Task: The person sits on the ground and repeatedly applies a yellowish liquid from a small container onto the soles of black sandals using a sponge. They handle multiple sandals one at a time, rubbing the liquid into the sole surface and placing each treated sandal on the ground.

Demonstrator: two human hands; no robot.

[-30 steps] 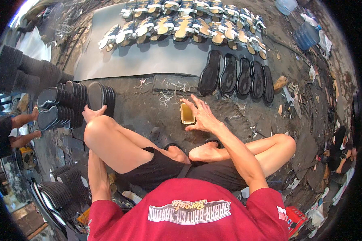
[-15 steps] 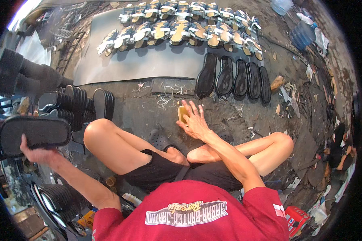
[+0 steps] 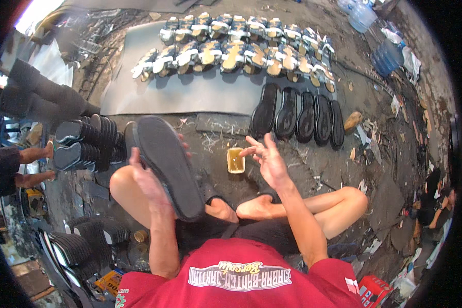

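Dark floor, left hand wrapped round sole, right hand spread, fingertips beside tub

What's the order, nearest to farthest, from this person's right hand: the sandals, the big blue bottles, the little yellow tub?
In the head view, from the right hand:
1. Yellow tub: just left, by the fingertips.
2. Sandals: ahead, in rows.
3. Blue bottles: ahead and far right.

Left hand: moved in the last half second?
Yes: left hand moved right, from left of the grey sheet's left edge to right of that edge.
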